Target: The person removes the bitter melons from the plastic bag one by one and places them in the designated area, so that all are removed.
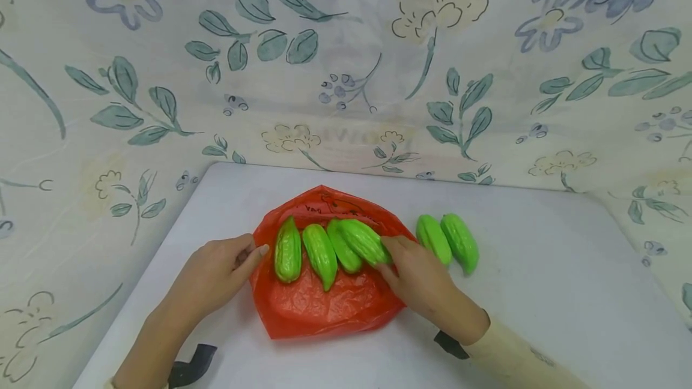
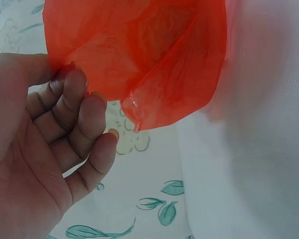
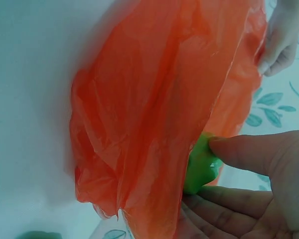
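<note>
A red plastic bag (image 1: pixel 324 302) lies on the white table with its mouth spread wide. My left hand (image 1: pixel 218 269) pinches its left edge between thumb and fingers; in the left wrist view the red film (image 2: pixel 139 50) runs up from the fingertips. My right hand (image 1: pixel 418 275) grips a green bitter gourd (image 1: pixel 363 240) at its right end, over the bag's right side. Beneath and left of that one, three more gourds (image 1: pixel 288 254) lie in the bag. The right wrist view shows the held gourd's end (image 3: pixel 202 167) between thumb and fingers, partly behind the bag's wall.
Two more green gourds (image 1: pixel 459 244) lie side by side on the white table (image 1: pixel 551 293), just right of the bag. A cloth (image 1: pixel 346 77) printed with flowers and leaves hangs behind the table and at its sides.
</note>
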`<action>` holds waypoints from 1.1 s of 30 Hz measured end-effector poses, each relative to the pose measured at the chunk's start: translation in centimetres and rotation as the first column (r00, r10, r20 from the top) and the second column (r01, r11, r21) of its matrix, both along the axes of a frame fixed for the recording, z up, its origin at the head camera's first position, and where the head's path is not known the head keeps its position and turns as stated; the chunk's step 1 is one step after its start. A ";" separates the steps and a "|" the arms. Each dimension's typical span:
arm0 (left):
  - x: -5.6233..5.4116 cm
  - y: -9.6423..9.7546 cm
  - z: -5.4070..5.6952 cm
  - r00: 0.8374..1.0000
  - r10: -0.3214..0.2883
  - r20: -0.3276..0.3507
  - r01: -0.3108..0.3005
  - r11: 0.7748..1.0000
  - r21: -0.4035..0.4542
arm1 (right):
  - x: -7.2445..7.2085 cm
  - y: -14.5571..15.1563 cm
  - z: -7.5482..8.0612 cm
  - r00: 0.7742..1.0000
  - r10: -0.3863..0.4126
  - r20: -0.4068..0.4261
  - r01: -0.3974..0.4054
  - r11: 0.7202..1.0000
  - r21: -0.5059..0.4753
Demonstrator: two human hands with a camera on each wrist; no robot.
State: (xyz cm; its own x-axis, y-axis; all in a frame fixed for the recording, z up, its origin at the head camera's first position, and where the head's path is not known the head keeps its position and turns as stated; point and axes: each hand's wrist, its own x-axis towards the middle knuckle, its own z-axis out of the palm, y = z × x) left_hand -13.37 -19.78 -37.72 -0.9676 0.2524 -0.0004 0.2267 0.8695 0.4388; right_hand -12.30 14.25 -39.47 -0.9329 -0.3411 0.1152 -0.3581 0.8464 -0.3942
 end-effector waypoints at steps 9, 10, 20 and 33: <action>0.1 -0.1 0.0 1.000 0.000 -0.007 0.001 1.000 0.010 | 0.7 0.3 0.2 0.999 -0.005 0.036 0.006 1.000 -0.023; 0.1 -0.1 0.0 1.000 -0.001 -0.007 0.001 1.000 0.009 | 0.8 0.3 0.2 0.999 -0.002 0.035 0.002 1.000 -0.025; 0.1 -0.1 0.0 1.000 0.002 0.002 -0.002 1.000 0.008 | 1.8 1.2 0.7 1.000 -0.011 0.016 0.011 0.999 -0.043; 0.1 0.0 0.1 1.000 0.001 -0.004 -0.001 1.000 0.001 | 2.9 2.8 1.0 0.999 -0.034 -0.030 0.032 0.997 -0.072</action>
